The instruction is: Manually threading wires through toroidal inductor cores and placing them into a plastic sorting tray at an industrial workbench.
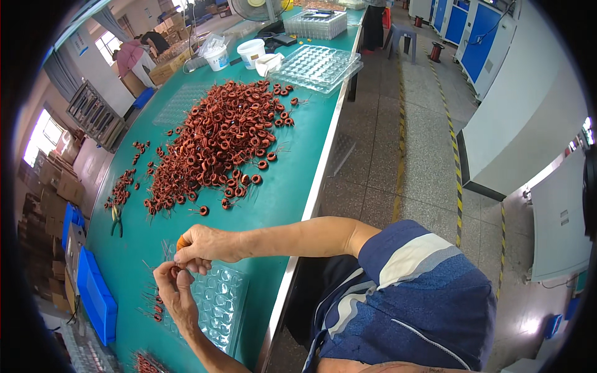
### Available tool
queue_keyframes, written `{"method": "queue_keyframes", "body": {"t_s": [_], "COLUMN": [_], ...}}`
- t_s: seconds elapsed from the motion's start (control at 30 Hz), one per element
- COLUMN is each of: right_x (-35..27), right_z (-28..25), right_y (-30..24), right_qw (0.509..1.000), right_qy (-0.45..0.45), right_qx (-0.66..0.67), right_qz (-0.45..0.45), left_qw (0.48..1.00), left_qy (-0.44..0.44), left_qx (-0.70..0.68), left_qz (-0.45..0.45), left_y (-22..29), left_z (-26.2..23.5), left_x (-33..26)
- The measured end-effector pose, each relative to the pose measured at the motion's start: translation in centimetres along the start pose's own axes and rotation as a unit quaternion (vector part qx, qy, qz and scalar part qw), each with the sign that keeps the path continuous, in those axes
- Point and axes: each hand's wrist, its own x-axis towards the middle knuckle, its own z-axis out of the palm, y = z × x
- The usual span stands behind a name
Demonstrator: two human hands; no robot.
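Observation:
A small reddish-brown toroidal coil (175, 270) is held between my two hands above the near part of the table. My left hand (176, 293) pinches it between thumb and fingers from below. From the right, my right hand (208, 244) closes its fingers at the coil's upper side, and an orange cover shows on one finger; the exact grip there is hidden. Under my hands lies a clear plastic blister tray (225, 304) with round pockets. Several coils with thin wire leads (157, 309) lie along its left side, partly behind my left hand.
A large heap of coils (217, 137) covers the middle of the green table (292, 186). Pliers (117, 221) lie at its left. Farther back are stacked clear trays (317, 67), white buckets (251, 53) and a fan (256, 9). A blue bin (96, 298) stands at the left edge.

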Motion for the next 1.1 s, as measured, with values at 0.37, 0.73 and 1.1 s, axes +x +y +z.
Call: {"method": "queue_keyframes", "body": {"t_s": [0.37,0.73,1.1], "right_x": [-0.5,-1.1,-1.7], "right_z": [-2.6,-0.6,0.7], "right_y": [1.3,0.3,-1.0], "right_qw": [0.993,0.913,0.972], "right_qy": [-0.057,0.192,0.082], "right_qx": [0.038,-0.300,-0.136], "right_qz": [0.099,-0.197,-0.173], "left_qw": [0.981,0.992,0.948], "left_qy": [-0.112,0.065,0.040], "left_qx": [0.157,0.055,-0.315], "left_qz": [-0.033,-0.098,-0.014], "left_y": [3.4,0.6,1.0], "left_z": [0.1,3.4,3.2], "left_x": [0.2,1.0,-0.2]}}
